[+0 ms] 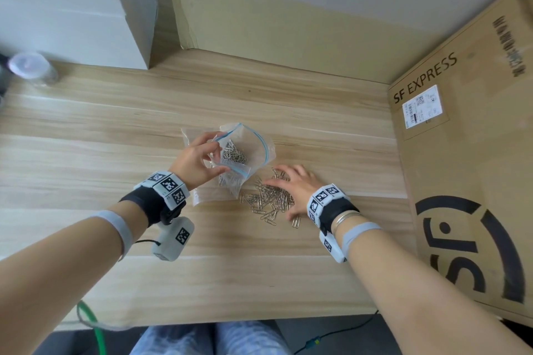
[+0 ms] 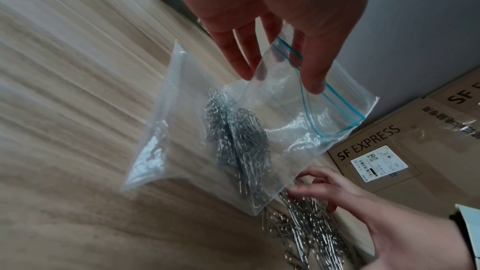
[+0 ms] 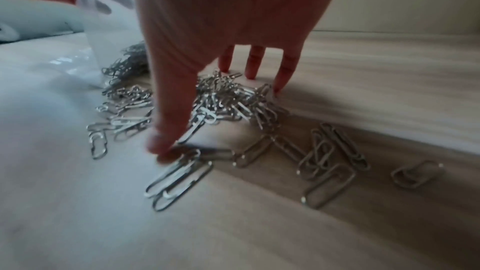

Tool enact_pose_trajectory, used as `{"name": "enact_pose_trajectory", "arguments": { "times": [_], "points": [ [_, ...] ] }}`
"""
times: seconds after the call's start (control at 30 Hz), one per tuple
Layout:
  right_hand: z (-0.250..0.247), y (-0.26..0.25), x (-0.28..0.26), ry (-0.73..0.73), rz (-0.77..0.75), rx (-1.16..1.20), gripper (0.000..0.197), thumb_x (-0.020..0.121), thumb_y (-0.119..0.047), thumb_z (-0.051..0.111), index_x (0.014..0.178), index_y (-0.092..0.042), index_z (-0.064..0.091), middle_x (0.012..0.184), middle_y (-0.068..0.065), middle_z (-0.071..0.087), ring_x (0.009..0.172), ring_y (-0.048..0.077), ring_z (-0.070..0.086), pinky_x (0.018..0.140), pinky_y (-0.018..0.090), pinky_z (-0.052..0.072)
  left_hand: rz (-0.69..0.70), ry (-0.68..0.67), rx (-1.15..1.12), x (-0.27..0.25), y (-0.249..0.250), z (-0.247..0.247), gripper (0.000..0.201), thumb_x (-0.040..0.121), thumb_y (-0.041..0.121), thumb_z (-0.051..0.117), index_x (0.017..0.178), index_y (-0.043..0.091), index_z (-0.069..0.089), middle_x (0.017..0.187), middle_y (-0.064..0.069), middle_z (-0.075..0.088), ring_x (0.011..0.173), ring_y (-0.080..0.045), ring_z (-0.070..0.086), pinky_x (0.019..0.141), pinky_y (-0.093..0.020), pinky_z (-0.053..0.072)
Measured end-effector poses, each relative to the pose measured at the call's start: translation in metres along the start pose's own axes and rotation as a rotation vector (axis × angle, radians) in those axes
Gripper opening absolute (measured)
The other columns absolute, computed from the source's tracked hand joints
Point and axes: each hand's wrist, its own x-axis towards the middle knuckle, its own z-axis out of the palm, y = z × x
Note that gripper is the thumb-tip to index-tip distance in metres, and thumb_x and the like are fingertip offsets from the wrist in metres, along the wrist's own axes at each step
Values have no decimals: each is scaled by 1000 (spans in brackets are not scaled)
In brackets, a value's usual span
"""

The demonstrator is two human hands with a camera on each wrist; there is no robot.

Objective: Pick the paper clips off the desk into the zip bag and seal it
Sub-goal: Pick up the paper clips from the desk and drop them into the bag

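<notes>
Meanwhile, at a wooden surface, the left hand pinches the blue-striped rim of a clear zip bag — mouth open, a clump of paper clips already inside. Just beside it, the right hand rests with fingers spread wide over the loose paper clips on the surface — a cardboard box stands to the right.
</notes>
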Motion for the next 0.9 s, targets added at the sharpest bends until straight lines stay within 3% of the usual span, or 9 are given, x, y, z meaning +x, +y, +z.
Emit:
{"name": "enact_pose_trajectory", "arguments": {
  "times": [0.17,0.33,0.47,0.63,0.9],
  "points": [
    [8,-3,5,93,-43,231,55,70,-23,76,120,-32,52,142,1,33,129,24,32,108,37,31,-5,0,9,-3,2,-1,42,66,10,77,66,37,45,127,3,44,103,-20,57,82,-38,51],
    [9,-3,2,124,-48,276,26,83,-17,64,108,-16,61,125,4,49,110,23,50,94,35,43,-9,-2,32,-4,7,-2,39,66,9,76,63,29,43,127,0,44,104,-23,57,84,-41,51],
    [7,-2,3,182,-25,348,16,83,-11,62,98,-13,67,112,5,58,102,24,56,92,37,45,-13,-5,32,-4,9,-2,36,66,8,77,65,26,46,127,0,43,104,-25,57,84,-41,51],
    [-6,0,-5,290,-41,450,12,82,-9,64,92,-11,71,106,7,63,95,24,59,93,36,44,-20,-7,16,-4,9,-1,47,66,10,77,66,43,45,131,-6,45,103,-23,57,81,-34,49],
    [-81,-15,-19,509,-187,455,12,81,-8,65,91,-11,71,101,6,65,92,17,60,92,25,46,-54,-18,3,-2,9,0,46,66,12,77,67,44,44,134,-10,43,108,-26,55,84,-40,51]
  ]
}}
